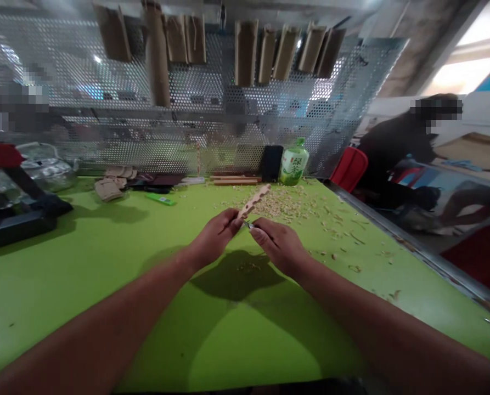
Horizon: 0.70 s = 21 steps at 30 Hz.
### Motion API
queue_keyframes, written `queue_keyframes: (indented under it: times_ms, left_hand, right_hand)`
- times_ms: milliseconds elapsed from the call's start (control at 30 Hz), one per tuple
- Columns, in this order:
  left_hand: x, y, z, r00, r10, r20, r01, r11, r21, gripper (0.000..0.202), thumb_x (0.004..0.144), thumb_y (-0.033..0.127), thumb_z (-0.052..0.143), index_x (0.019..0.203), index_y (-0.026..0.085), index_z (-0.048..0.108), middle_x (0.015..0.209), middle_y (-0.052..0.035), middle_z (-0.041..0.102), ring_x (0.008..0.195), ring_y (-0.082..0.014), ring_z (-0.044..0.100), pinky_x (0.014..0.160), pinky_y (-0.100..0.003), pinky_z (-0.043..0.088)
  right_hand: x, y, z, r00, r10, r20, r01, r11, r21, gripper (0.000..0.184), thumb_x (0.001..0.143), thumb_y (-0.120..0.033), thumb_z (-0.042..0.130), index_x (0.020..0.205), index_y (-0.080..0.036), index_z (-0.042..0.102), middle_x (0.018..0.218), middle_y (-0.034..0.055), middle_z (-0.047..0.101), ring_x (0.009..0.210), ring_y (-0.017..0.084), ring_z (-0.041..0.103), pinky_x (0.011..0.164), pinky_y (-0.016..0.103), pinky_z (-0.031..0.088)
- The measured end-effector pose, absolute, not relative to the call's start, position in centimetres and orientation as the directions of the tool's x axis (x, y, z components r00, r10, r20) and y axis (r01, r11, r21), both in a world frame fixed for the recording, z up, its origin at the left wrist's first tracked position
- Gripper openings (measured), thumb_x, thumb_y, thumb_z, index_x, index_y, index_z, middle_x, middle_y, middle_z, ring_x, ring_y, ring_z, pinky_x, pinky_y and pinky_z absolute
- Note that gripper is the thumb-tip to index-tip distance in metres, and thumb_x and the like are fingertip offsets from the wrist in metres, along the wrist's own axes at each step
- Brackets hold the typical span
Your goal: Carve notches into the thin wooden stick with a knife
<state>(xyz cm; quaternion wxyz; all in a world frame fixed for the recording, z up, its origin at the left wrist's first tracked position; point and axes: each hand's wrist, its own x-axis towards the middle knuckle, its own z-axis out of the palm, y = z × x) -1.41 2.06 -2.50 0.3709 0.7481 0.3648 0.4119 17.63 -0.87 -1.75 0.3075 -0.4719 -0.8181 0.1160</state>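
My left hand (218, 233) is closed around the lower end of a pale carved wooden stick (253, 203), which slants up and away to the right and has notches along its edge. In my right hand (280, 241) is a small carving knife (249, 225); only a short bit of its metal blade shows, and the fingers wrapped round it hide the handle. The blade lies close to the stick's near end, by my left thumb; whether it touches the wood I cannot tell. Wood shavings (283, 203) lie on the green table (154, 323) just beyond both hands.
A green tea bottle (293, 162) stands at the back beside a black box-like object (271, 163). Wooden strips (236, 180) and a green packet (161, 198) lie left of it. At far left is a black stand (31, 214). A person (401, 148) sits at right.
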Motion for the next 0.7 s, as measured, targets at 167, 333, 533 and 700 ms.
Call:
queue_keyframes:
  times_ms: [167, 333, 533, 700]
  left_hand:
    - [-1.36, 1.99, -2.51, 0.407, 0.832, 0.376, 0.22, -0.489, 0.844, 0.037, 0.093, 0.05, 0.046, 0.105, 0.017, 0.058, 0.098, -0.0056, 0.062, 0.092, -0.017, 0.054, 0.083, -0.03, 0.045]
    - [-1.32, 1.79, -2.4, 0.398, 0.843, 0.361, 0.208, -0.466, 0.86, 0.037, 0.093, 0.049, 0.047, 0.108, 0.017, 0.058, 0.101, -0.0073, 0.062, 0.093, -0.0172, 0.054, 0.081, -0.029, 0.046]
    - [-1.06, 1.39, -2.14, 0.406, 0.833, 0.375, 0.18, -0.475, 0.861, 0.032, 0.094, 0.044, 0.047, 0.103, 0.015, 0.059, 0.095, -0.0058, 0.06, 0.09, -0.0163, 0.053, 0.081, -0.029, 0.045]
    - [-1.01, 1.28, -2.1, 0.406, 0.833, 0.376, 0.164, -0.471, 0.867, 0.032, 0.094, 0.043, 0.048, 0.104, 0.015, 0.058, 0.097, -0.0071, 0.061, 0.092, -0.0172, 0.054, 0.082, -0.03, 0.046]
  right_hand:
    - [17.38, -1.11, -1.39, -0.344, 0.854, 0.391, 0.739, 0.503, -0.448, 0.04, 0.098, -0.05, 0.033, 0.075, -0.02, 0.048, 0.067, -0.0006, 0.051, 0.059, 0.013, 0.046, 0.056, 0.025, 0.027]
    - [17.22, -1.6, -1.26, -0.331, 0.849, 0.412, 0.758, 0.499, -0.42, 0.043, 0.097, -0.052, 0.033, 0.077, -0.019, 0.052, 0.067, 0.0004, 0.053, 0.058, 0.012, 0.046, 0.056, 0.024, 0.027]
    - [17.37, -1.46, -1.19, -0.314, 0.855, 0.412, 0.784, 0.479, -0.396, 0.043, 0.098, -0.051, 0.032, 0.08, -0.019, 0.054, 0.069, 0.0011, 0.055, 0.058, 0.012, 0.047, 0.055, 0.024, 0.027]
    - [17.43, -1.43, -1.4, -0.318, 0.84, 0.44, 0.795, 0.489, -0.358, 0.044, 0.098, -0.052, 0.033, 0.08, -0.019, 0.055, 0.069, 0.0015, 0.056, 0.058, 0.012, 0.046, 0.055, 0.025, 0.025]
